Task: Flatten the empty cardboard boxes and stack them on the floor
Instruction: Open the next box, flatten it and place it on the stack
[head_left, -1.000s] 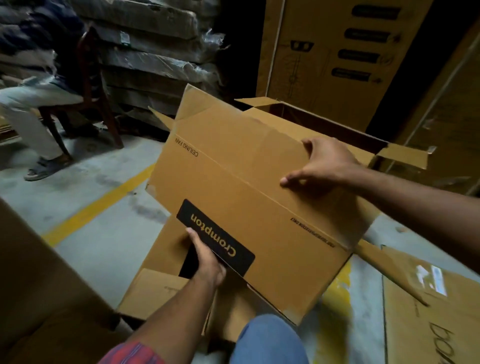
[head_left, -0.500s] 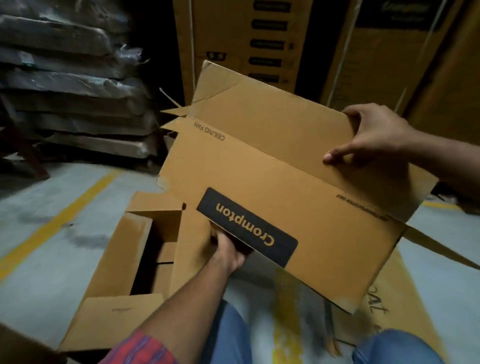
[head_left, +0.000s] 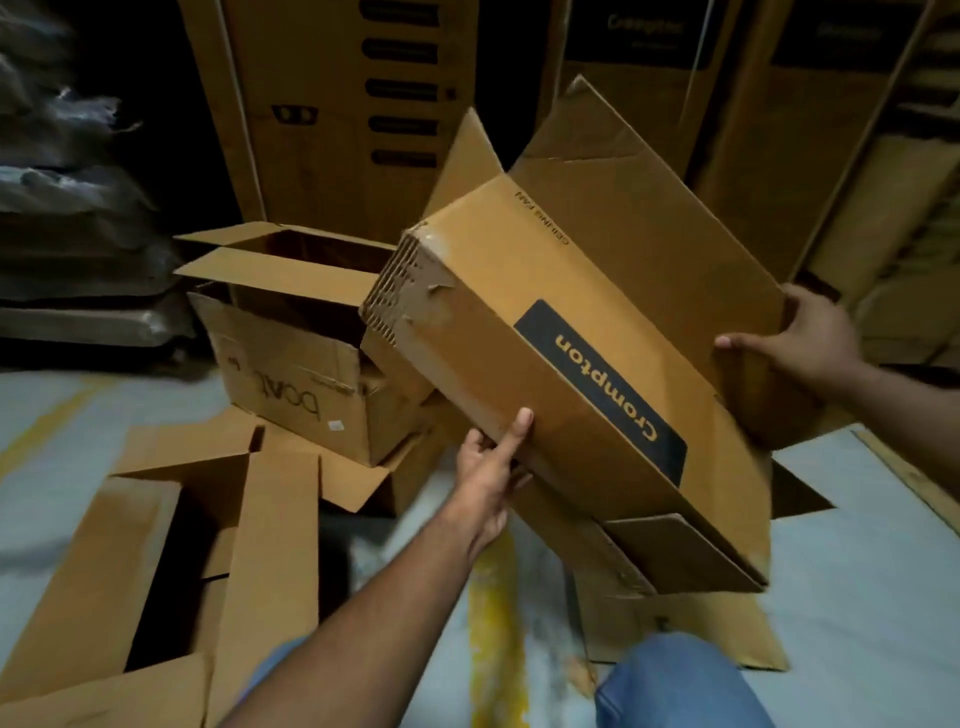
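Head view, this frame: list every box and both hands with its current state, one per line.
Crompton box: held off the floor, tilted, flaps open, not yet flat.
Left hand: gripping its lower edge.
Right hand: gripping its far side.
Marker-lettered box: upright, flaps open, unflattened.
Long box: on the floor, open, unflattened.

Pale grey concrete floor (head_left: 857, 545) with a worn yellow painted line (head_left: 491, 613): on it lie an open brown cardboard box on its side (head_left: 150, 561) at left, an upright open-topped brown box (head_left: 306, 384) behind it, and flat brown cardboard sheet (head_left: 691, 629) by the line.
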